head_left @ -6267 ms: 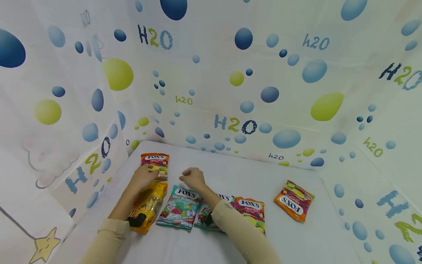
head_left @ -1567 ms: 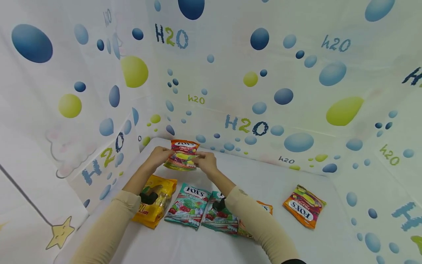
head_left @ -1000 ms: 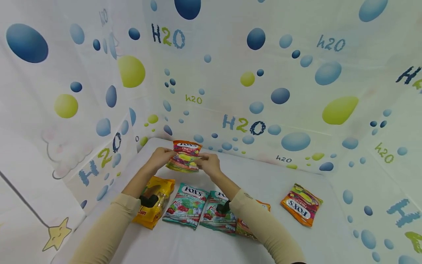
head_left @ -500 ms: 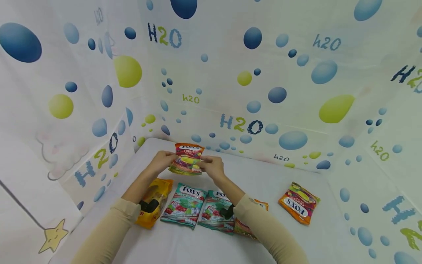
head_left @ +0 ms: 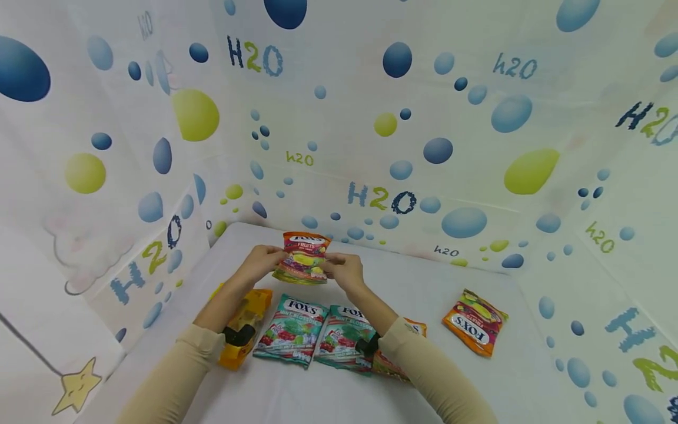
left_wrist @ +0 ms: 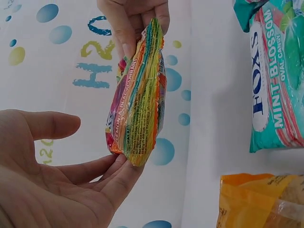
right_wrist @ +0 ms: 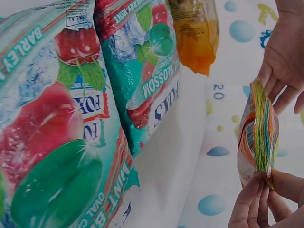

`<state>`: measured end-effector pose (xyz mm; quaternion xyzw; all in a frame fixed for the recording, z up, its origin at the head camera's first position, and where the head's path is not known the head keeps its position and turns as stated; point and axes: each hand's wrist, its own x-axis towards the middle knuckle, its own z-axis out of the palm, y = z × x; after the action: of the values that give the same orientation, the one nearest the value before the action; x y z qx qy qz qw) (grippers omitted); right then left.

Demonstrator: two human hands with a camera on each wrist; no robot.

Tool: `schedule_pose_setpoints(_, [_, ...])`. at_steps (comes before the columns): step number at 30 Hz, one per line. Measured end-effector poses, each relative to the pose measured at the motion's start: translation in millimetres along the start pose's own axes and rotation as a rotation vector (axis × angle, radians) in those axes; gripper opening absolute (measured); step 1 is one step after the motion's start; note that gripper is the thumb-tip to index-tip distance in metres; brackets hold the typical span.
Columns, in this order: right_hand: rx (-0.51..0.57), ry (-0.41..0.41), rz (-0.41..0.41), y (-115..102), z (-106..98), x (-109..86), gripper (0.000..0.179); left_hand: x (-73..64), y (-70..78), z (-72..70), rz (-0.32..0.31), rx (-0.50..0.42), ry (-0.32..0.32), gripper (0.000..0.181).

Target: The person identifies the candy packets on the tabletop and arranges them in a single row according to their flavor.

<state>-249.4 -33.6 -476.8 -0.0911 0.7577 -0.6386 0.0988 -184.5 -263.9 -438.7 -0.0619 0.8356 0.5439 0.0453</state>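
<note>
A red and orange Fox's Fruits candy bag (head_left: 303, 259) is held up off the white table at the back left, front toward the head camera. My right hand (head_left: 345, 272) pinches its right edge between thumb and fingers, as the right wrist view shows on the bag (right_wrist: 259, 137). Against the opposite edge rest the extended fingers of my left hand (head_left: 263, 261). In the left wrist view the left thumb (left_wrist: 57, 124) stands apart from the bag. Below the hands lie two green Fox's mint bags (head_left: 293, 333) and a yellow bag (head_left: 246, 321), partly covered by the left forearm.
Another Fox's Fruits bag (head_left: 418, 327) lies mostly under the right forearm, beside the mint bags. Farther right, a Fox's Fruits bag (head_left: 475, 322) lies upside down and turned. White cloth walls (head_left: 328, 171) with bubble prints enclose the table's back and sides.
Several seconds ago the Fruits bag lay flat under my left hand, my right hand free. It has been lifted between both hands. Over the last second it has shifted slightly right and nearer.
</note>
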Motion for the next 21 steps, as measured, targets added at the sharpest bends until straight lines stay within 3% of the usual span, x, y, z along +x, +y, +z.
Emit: schedule_pose_setpoints(21, [0.074, 0.015, 0.037, 6.2, -18.6, -10.8, 0.029, -0.9, 9.0, 16.3, 0.017, -0.059, -0.044, 0.058])
